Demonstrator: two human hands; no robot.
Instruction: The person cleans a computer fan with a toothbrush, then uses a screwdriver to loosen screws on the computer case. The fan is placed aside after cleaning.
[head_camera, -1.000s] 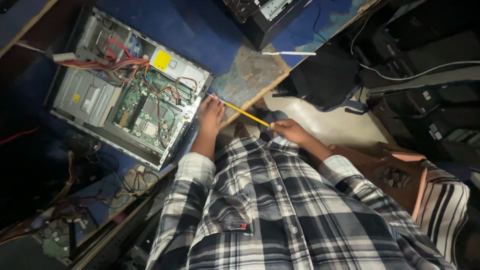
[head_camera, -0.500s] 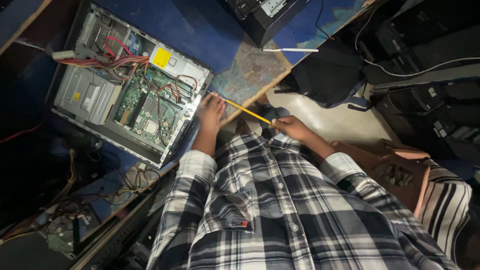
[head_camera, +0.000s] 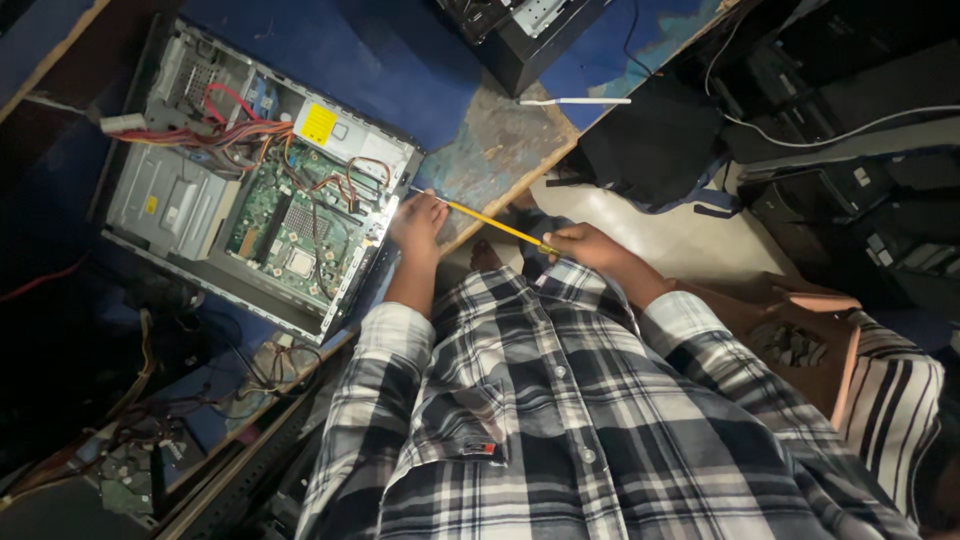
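Observation:
An open desktop computer case (head_camera: 180, 200) lies on its side on the blue-topped bench (head_camera: 400, 80), with its green motherboard (head_camera: 295, 225) and red and orange cables (head_camera: 220, 130) exposed. My right hand (head_camera: 590, 245) grips the handle end of a long yellow screwdriver (head_camera: 495, 225). Its shaft slants up and left to the case's near right edge. My left hand (head_camera: 418, 222) rests at that edge, fingers curled on the shaft near the tip. The sleeves of my plaid shirt (head_camera: 560, 420) fill the lower part of the view.
A second black computer case (head_camera: 520, 35) stands at the bench's far edge, with a white stick-like thing (head_camera: 575, 100) beside it. A black bag (head_camera: 650, 150) sits on the floor. Another person's striped sleeve (head_camera: 895, 400) and a brown stool (head_camera: 790, 320) are at right. Loose cables (head_camera: 250, 370) lie lower left.
Both hands stay on the screwdriver at the case's edge; only a slight shift of the view shows.

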